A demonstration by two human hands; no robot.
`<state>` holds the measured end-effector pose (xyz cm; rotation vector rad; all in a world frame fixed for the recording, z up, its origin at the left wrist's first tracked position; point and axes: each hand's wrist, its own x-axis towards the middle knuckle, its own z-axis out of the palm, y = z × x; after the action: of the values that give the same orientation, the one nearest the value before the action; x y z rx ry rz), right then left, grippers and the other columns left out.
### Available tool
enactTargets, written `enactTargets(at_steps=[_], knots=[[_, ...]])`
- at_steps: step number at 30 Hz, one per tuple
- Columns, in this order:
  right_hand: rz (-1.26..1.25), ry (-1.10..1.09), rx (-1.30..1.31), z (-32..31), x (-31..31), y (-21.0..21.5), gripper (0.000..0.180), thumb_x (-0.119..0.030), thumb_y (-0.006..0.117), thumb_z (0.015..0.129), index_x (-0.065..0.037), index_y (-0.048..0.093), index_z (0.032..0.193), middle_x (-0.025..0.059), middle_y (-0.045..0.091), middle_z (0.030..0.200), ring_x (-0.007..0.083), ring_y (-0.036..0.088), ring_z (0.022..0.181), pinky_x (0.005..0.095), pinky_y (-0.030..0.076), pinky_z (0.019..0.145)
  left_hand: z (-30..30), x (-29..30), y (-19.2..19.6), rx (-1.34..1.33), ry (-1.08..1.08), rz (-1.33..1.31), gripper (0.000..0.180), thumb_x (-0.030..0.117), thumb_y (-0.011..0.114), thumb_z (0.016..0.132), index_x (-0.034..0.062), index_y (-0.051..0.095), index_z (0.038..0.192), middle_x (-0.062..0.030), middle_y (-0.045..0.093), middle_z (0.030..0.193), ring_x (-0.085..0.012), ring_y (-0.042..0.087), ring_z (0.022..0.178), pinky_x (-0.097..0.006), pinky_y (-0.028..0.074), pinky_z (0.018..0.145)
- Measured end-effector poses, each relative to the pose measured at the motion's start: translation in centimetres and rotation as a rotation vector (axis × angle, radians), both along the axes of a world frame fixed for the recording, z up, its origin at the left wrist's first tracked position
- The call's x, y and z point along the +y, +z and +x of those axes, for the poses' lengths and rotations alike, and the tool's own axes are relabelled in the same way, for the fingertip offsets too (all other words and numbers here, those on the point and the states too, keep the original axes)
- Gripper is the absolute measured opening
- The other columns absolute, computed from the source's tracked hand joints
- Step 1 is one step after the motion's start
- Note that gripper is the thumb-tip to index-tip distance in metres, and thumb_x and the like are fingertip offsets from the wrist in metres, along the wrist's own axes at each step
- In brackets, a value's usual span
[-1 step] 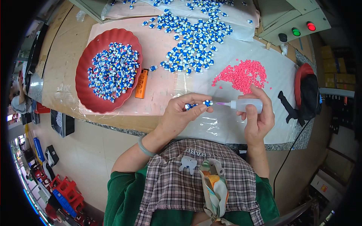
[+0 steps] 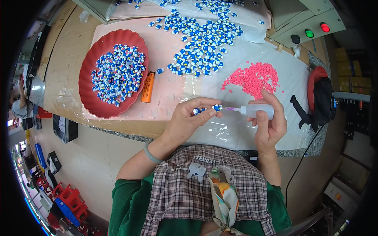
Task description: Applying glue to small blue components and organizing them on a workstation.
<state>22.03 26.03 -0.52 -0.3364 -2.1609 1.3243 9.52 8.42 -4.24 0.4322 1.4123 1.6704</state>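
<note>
Pinched between the thumb and forefinger of my left hand [image 2: 187,120] is a small blue-and-white figurine [image 2: 217,107]; more such pieces show in the palm. My right hand [image 2: 271,125] grips a translucent squeeze bottle [image 2: 258,110], held sideways. Its thin purple nozzle points left, with the tip close to the figurine; I cannot tell whether they touch. Beyond the bottle, small pink pieces [image 2: 256,78] lie scattered on white sheeting. A large pile of blue-and-white figurines [image 2: 202,47] spreads across the far middle of the table.
A red scalloped tray [image 2: 88,88] on the left holds many figurines. Beside it lies an orange cylinder [image 2: 148,87]. At far right stand a red bowl with a black bag [image 2: 324,98] and a machine panel with lit buttons [image 2: 315,29]. A black cable [image 2: 301,161] hangs off the right edge.
</note>
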Motion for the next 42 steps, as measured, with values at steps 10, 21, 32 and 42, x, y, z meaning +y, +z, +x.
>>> enactTargets(at_steps=[10,21,32,42], knots=[[0.276,0.021,-0.006,0.4,-0.2,0.1,0.037,-0.015,0.056,0.095,0.005,0.052,0.126,0.0167,0.067,0.089,0.0141,0.062,0.062,0.0232,0.049,0.054,0.1,-0.1,-0.2,0.059,-0.014,0.039,0.025,0.009,0.062,0.093,0.0015,0.064,0.116,-0.0059,0.07,0.098,-0.0102,0.065,0.095,-0.02,0.049,0.075],[0.321,0.038,-0.009,0.1,-0.7,0.7,0.041,-0.011,0.071,0.084,0.006,0.057,0.118,0.019,0.067,0.094,0.0254,0.068,0.074,0.0324,0.054,0.064,0.0,0.0,-0.2,0.076,-0.025,0.02,0.024,0.007,0.062,0.092,0.0015,0.065,0.115,-0.0082,0.07,0.096,-0.0115,0.065,0.094,-0.023,0.05,0.08],[-0.374,-0.068,0.047,-0.3,0.8,-0.7,0.032,-0.007,0.066,0.087,0.001,0.054,0.116,0.0114,0.066,0.088,0.0137,0.059,0.065,0.0242,0.046,0.053,-0.3,-0.2,-0.5,0.088,-0.021,0.001,0.024,0.01,0.063,0.092,0.0039,0.065,0.116,-0.005,0.071,0.092,-0.0022,0.057,0.08,-0.017,0.042,0.067],[-0.528,-0.061,-0.31,-1.4,2.6,-3.6,0.025,0.0,0.07,0.079,-0.003,0.058,0.101,0.0058,0.063,0.087,0.0151,0.063,0.079,0.0287,0.05,0.069,-0.1,-0.7,-0.5,0.081,0.001,-0.046,0.024,0.014,0.064,0.093,0.0045,0.065,0.115,-0.0033,0.071,0.09,-0.0002,0.051,0.074,-0.016,0.038,0.064]])
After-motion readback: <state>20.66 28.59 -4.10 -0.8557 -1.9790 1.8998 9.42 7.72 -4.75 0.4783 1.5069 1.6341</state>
